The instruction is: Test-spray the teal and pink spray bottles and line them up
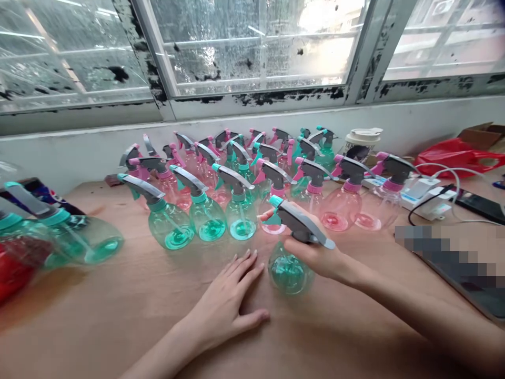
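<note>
Green trigger-spray bottle [291,271]: your right hand [311,257] grips its neck; left hand [224,296] lies flat. Overswinging forward could topple pink-collared bottles [342,209].

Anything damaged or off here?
Yes: the window frame at the back has ragged black patches across its pale surface, like peeling paint or grime. The green spray bottle in the right hand shows no obvious damage.
</note>
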`<state>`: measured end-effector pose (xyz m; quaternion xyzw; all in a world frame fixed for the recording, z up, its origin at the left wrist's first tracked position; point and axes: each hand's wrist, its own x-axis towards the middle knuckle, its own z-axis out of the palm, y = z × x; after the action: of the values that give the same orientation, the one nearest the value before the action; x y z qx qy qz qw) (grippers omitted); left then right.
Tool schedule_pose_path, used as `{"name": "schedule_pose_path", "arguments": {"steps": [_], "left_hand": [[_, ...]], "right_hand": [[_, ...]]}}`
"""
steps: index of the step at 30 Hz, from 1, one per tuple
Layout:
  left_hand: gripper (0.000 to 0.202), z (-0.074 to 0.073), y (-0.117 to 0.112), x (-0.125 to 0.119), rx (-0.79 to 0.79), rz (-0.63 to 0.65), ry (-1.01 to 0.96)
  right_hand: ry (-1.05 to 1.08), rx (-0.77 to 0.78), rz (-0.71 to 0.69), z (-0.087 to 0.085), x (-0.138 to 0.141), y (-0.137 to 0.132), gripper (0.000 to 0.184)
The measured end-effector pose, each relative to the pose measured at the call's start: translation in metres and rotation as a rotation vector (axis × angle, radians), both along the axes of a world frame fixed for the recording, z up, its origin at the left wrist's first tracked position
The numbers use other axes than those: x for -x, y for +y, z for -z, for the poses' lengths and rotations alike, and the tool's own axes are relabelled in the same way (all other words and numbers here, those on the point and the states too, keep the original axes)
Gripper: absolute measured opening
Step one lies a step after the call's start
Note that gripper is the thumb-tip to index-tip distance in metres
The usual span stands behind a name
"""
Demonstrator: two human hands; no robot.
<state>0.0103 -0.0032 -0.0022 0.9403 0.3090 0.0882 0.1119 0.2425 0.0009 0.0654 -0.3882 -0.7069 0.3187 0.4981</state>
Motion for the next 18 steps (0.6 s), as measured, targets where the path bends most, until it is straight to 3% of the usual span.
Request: {"name": "schedule_pose_path", "arguments": {"steps": [7, 13, 18], "left_hand": [[0.077, -0.0026, -0.0019, 0.0006, 0.028, 0.004, 0.004], [0.081, -0.0039, -0.0021, 0.0012, 0.044, 0.003, 0.042], [0.085, -0.0075, -0.0026, 0.0001, 0.050, 0.006, 0.074]], "right_hand": [[0.022, 0.001, 0.026, -0.0023, 0.0025, -0.0039, 0.004], [-0.006, -0.062, 0.015, -0.0022, 0.0032, -0.0056, 0.017], [0.005, -0.052, -0.065, 0.0006, 0.0008, -0.0077, 0.004]]}}
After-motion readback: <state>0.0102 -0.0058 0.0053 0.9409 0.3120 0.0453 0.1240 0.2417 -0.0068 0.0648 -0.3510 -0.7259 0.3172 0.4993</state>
